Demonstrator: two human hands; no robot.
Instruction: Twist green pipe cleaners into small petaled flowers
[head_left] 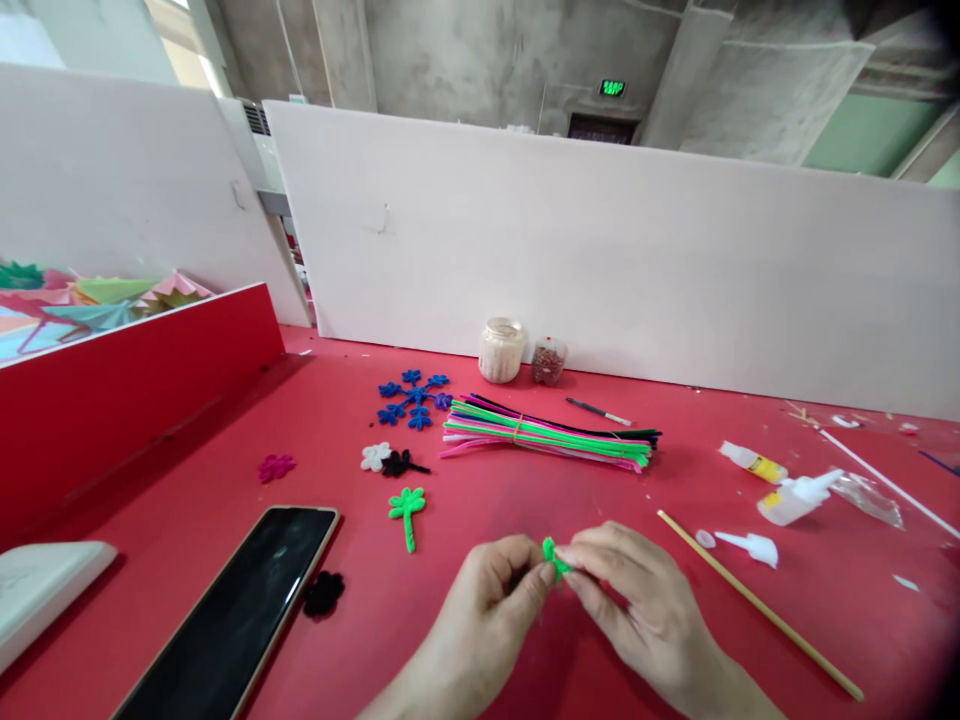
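Note:
A short piece of bright green pipe cleaner (553, 556) is pinched between my two hands, just above the red table. My left hand (499, 600) grips its left side with thumb and index finger. On the other side, the thumb and fingertips of my right hand (637, 590) press on it; the fingers hide much of its shape. A finished-looking green pipe cleaner flower with a stem (408, 515) lies to the left of my hands. Beyond them rests a banded bundle of pipe cleaners (547, 432) in green, pink, black and other colours.
Left lie a phone (240, 610), black flower (324, 594), magenta flower (277, 467), white flower (376, 457) and blue snowflake shape (416, 398). A jar (502, 352) stands by the white partition (600, 260). Right are a wooden stick (757, 602) and glue bottles (795, 500).

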